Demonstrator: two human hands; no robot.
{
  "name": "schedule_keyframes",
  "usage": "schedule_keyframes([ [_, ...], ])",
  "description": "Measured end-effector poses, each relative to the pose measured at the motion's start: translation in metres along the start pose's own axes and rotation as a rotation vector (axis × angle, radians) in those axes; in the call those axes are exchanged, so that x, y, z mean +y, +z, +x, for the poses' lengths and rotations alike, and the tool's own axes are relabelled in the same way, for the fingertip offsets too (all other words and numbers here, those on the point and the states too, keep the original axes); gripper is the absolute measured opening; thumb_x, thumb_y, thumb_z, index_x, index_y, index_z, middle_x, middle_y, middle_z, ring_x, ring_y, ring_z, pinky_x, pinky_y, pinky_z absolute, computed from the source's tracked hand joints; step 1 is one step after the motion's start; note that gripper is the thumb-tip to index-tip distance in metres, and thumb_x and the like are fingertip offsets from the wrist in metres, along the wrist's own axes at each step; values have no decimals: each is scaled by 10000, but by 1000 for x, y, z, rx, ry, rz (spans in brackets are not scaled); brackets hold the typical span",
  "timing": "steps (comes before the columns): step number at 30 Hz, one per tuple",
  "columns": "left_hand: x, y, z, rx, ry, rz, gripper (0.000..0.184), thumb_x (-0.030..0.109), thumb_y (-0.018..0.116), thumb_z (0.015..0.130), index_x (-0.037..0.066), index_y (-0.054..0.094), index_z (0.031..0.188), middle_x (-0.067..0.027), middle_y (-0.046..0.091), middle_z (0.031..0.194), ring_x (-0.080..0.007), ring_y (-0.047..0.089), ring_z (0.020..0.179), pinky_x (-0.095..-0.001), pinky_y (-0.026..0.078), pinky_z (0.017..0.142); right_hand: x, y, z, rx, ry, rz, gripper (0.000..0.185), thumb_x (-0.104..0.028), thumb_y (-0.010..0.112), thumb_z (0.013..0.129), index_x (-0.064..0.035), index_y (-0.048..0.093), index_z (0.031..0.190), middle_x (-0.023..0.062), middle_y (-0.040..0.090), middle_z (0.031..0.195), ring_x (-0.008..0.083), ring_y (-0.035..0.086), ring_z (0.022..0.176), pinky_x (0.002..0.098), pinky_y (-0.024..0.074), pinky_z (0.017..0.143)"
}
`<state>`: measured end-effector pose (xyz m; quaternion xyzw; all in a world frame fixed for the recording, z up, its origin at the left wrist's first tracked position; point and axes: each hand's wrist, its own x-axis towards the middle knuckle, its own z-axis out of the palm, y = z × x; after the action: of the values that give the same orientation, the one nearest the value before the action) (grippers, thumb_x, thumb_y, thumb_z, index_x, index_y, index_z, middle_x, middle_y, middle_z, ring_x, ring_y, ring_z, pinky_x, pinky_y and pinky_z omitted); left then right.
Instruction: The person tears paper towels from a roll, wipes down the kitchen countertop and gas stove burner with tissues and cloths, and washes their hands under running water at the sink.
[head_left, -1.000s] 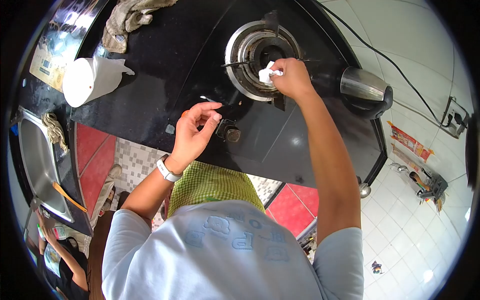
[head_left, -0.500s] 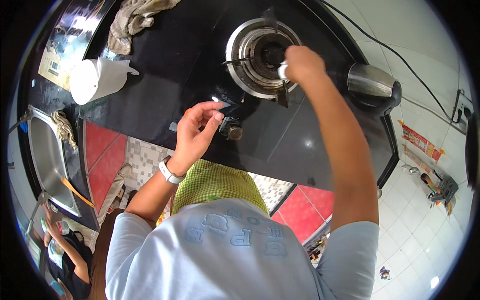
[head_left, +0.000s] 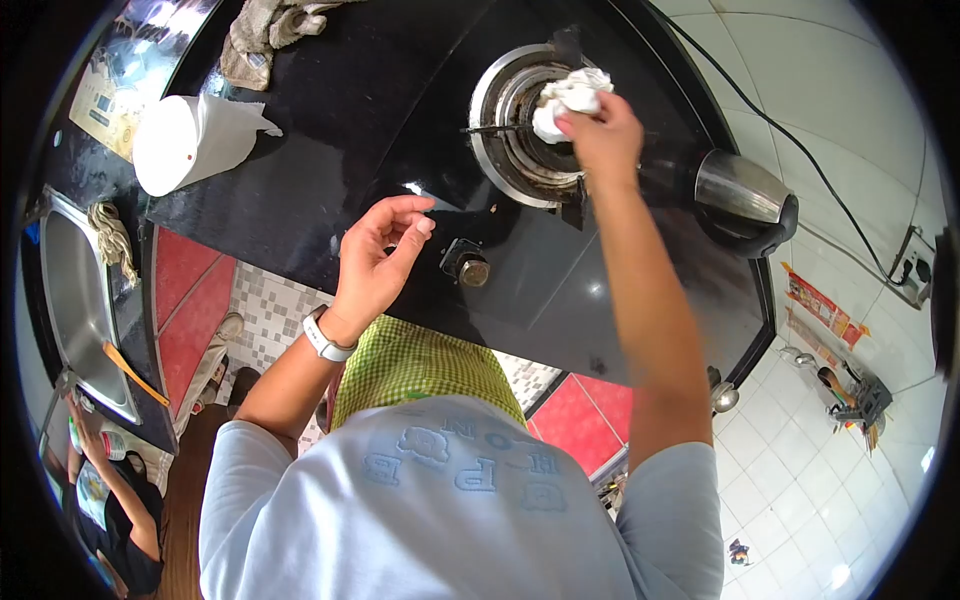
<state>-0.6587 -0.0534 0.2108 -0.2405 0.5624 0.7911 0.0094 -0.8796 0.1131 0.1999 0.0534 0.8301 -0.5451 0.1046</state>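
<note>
A crumpled white paper towel (head_left: 572,97) is gripped by my right hand (head_left: 608,138) over the gas burner (head_left: 497,150), touching its upper right part and hiding the centre. A black pan support arm sticks out across the burner's metal ring. My left hand (head_left: 380,252) hovers above the counter with fingers half curled and a small gap between thumb and fingertips; nothing shows in it. Just to its right is the stove knob (head_left: 470,268). A white watch (head_left: 328,338) circles my left wrist.
A paper towel roll (head_left: 195,145) lies at left, below a greyish rag (head_left: 265,40). An electric kettle (head_left: 745,200) stands right of the burner, with a black cable (head_left: 790,150) along the wall. At far left, another person (head_left: 120,500) is by the sink (head_left: 85,300).
My right hand has shifted slightly left and turned, so the crumpled paper towel now shows more fully above the burner. The view has tilted a little; my left hand keeps its pose.
</note>
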Motion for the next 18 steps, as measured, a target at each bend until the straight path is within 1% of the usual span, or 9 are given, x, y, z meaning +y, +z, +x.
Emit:
schedule_keyframes([
  [2,1,-1,1,16,-14,21,204,49,584,879,6,582,1079,6,609,865,-54,560,781,-207,467,744,2,22,-5,60,-263,-464,376,-60,710,685,13,592,1034,175,649,913,261,654,792,313,515,738],
  [4,-4,-1,-1,15,-26,2,203,46,584,878,8,583,1078,7,607,863,-54,558,777,-207,466,744,4,28,-3,62,-229,-453,356,-99,703,699,-17,619,1035,178,642,929,293,644,800,336,504,741],
  [8,-10,3,-6,-36,-59,15,200,29,586,865,16,593,1065,7,597,865,-62,562,787,-210,464,749,10,21,3,26,-358,-445,315,-110,685,706,-22,659,1007,159,646,927,315,636,807,354,503,751],
  [10,-6,6,-9,-77,-33,109,199,62,571,900,-5,572,1087,-1,604,892,-69,555,823,-215,462,764,-9,15,-7,-137,-304,-632,296,-90,662,707,-31,665,997,167,641,926,326,632,814,358,502,750],
  [12,-2,8,-9,-70,-20,117,201,61,577,897,-5,573,1087,-1,604,889,-71,557,824,-215,460,768,-4,6,-8,-248,-354,-560,273,-86,645,699,-50,681,967,183,645,900,337,629,832,364,499,747],
  [14,6,9,-8,-51,-11,85,198,51,583,880,11,587,1074,3,600,875,-67,560,809,-218,463,760,-10,-5,-5,-426,-285,-617,260,-83,652,696,-62,681,954,185,646,899,324,635,823,352,498,743],
  [15,9,9,-7,-34,-12,46,198,41,590,864,27,602,1061,7,595,860,-63,563,795,-220,466,751,-17,-6,-4,-426,-291,-615,260,-83,652,696,-62,681,954,185,646,899,324,635,823,352,498,743],
  [17,10,6,-6,-20,4,47,199,40,588,866,24,599,1064,6,599,859,-62,562,789,-216,466,747,-25,-8,-4,-427,-272,-703,279,-58,694,694,-5,642,963,131,672,889,164,655,804,278,494,722],
  [18,10,3,-6,-5,13,46,200,39,586,868,21,597,1067,6,602,859,-60,561,783,-212,465,744,-17,-11,-4,-294,-272,-591,258,-62,700,732,7,612,965,105,663,874,150,643,792,271,499,700],
])
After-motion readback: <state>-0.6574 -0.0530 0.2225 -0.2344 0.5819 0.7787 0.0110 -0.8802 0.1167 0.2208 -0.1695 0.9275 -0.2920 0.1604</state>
